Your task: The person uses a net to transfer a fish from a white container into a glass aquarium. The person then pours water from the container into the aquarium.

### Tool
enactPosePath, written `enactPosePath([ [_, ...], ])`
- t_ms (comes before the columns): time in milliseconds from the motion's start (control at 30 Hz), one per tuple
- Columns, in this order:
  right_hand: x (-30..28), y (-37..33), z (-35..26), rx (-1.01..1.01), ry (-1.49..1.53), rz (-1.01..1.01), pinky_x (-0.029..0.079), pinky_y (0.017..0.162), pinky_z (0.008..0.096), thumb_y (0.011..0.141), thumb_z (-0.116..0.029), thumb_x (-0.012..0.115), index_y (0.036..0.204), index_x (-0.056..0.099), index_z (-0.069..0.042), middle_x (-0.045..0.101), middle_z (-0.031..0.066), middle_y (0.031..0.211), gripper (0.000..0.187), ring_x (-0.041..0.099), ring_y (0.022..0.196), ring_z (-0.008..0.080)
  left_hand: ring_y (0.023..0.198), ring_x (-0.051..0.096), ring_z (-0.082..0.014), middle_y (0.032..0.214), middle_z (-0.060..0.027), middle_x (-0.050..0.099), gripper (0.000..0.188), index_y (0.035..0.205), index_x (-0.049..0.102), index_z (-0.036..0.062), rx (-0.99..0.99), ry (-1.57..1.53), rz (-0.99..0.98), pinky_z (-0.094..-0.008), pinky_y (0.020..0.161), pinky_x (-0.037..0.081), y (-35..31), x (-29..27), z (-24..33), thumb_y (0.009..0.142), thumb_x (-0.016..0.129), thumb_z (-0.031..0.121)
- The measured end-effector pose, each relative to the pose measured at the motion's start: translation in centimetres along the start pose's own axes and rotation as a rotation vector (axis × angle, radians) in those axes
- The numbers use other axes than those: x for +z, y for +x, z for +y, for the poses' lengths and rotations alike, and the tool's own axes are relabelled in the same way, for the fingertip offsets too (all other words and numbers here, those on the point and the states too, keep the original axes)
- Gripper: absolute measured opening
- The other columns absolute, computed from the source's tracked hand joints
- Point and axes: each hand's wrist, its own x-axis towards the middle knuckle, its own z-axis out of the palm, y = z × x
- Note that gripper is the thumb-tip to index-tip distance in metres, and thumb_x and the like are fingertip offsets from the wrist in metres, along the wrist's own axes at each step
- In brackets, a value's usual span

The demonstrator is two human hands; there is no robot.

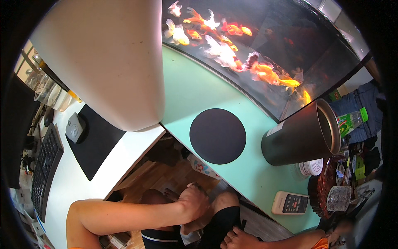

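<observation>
My left hand [195,204] is over my lap, between my knees, its fingers curled closed. Whatever may be inside them is hidden. Below it show a pale brownish patch and a greyish patch that I cannot make out. My right hand [238,239] rests on the dark shorts [222,224] at the lower edge, fingers bent and somewhat apart, partly cut off by the frame. No held thing shows there. Above my lap, a round black mat [217,136] lies on the pale green tabletop [182,79].
A fish tank [290,50] with several goldfish stands behind. A black cylinder [294,139], a jar [310,167] and a remote control [290,203] stand or lie at right. At left are a white tower [112,62], a mouse [75,128] on a black pad [93,153] and a keyboard [44,172].
</observation>
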Motion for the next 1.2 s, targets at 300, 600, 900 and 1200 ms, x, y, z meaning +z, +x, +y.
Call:
enactPosePath([
  [300,0.4,0.3,0.3,0.022,0.007,0.001,0.044,0.086,0.0473,0.083,-0.021,0.055,0.084,0.065,-0.005,0.064,0.0105,0.078,0.019,0.059,0.082,0.0269,0.109,0.067,-0.0262,0.115,-0.0088,0.072,0.027,0.113,0.074,0.0077,-0.010,-0.010,-0.009,-0.0412,0.087,0.049,-0.1,-0.2,0.0,0.092,0.063,0.020],
  [600,0.4,0.3,0.3,0.024,-0.015,0.071,0.044,0.085,0.0476,0.082,-0.021,0.055,0.087,0.065,-0.004,0.063,0.0116,0.078,0.021,0.059,0.082,0.0272,0.096,0.071,-0.0278,0.095,-0.0101,0.075,0.017,0.092,0.078,0.0081,0.030,0.061,0.184,-0.0360,0.079,0.054,0.1,1.4,-0.2,0.089,0.065,0.018],
  [900,0.0,0.4,0.3,0.030,-0.041,0.025,0.044,0.087,0.0477,0.083,-0.021,0.055,0.088,0.066,-0.004,0.064,0.0118,0.081,0.021,0.060,0.084,0.0275,0.110,0.066,-0.0261,0.114,-0.0076,0.072,0.025,0.112,0.075,0.0097,0.022,0.040,0.032,-0.0419,0.089,0.048,0.1,0.5,-0.1,0.093,0.062,0.021],
  [1200,-0.1,0.5,0.3,0.039,-0.029,0.026,0.044,0.086,0.0467,0.083,-0.021,0.055,0.087,0.065,-0.004,0.064,0.0118,0.080,0.021,0.060,0.084,0.0271,0.112,0.066,-0.0278,0.118,-0.0097,0.071,0.026,0.114,0.074,0.0088,0.015,0.024,0.019,-0.0429,0.092,0.048,0.1,0.3,0.0,0.092,0.064,0.019],
])
